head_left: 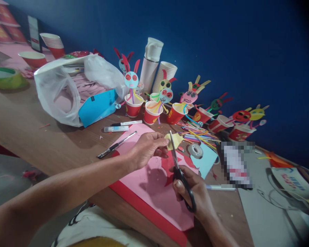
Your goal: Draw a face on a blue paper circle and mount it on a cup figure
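Between thumb and fingers, my left hand (147, 150) pinches a small piece of yellow paper (177, 140). My right hand (192, 187) grips black-handled scissors (181, 178) by the loops. Their blades point away from me and lie across the yellow paper; whether they are parted I cannot tell. Under both hands lie pink paper sheets (154, 202) with a red edge below them. A cut-up scrap of red paper (167, 168) rests on the pink sheet, partly covered by my right hand and the scissors.
Paper cups (151, 116) with paper-faced straw figures line the blue wall. Drinking straws (195, 133), a tape roll (195, 150) and light-blue paper (207, 159) lie to the right. At left are a pen (115, 145), a glue stick (115, 129) and a white plastic bag (54, 92).
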Tool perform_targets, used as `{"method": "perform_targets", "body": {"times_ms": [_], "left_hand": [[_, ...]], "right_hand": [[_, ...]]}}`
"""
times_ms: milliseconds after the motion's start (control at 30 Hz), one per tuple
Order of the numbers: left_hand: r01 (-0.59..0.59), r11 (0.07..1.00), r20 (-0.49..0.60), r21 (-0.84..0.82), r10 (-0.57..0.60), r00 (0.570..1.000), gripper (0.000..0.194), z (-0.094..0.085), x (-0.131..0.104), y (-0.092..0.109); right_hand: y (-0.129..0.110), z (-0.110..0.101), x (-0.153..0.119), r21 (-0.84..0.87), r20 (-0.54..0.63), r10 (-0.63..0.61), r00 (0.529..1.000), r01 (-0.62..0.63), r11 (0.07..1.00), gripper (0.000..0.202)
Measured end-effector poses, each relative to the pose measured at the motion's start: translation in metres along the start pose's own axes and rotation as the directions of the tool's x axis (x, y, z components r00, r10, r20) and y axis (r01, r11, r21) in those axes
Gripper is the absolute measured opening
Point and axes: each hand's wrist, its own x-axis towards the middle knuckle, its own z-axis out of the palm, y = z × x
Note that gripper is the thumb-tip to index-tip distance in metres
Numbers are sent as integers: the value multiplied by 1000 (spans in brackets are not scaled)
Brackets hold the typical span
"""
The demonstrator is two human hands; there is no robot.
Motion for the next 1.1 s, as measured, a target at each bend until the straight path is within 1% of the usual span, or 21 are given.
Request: {"method": "perform_targets", "body": {"times_ms": [333,533,700,800,933,1100], "left_hand": [[-5,1000,17,-4,5,1000,8,0,0,1],[-6,1000,15,4,6,1000,10,0,-1,1],[-9,1000,29,16,8,1000,14,-1,0,2],[-16,999,7,33,16,1000,15,-2,0,2],[-22,998,-23,60,24,999,11,-2,0,3],[-22,998,-19,61,23,1000,11,-3,1,3]], "right_hand": [[-4,2,1,-28,-35,26,999,-27,999,44],[-9,7,-1,-9,-107,33,994,-34,999,44],[-11,8,-1,8,-98,42,994,-41,999,45],[-10,7,-1,1,-96,48,994,-48,999,45],[-7,5,0,6,-67,49,997,-49,999,45],[-7,5,0,35,-69,59,996,-57,998,45]]}}
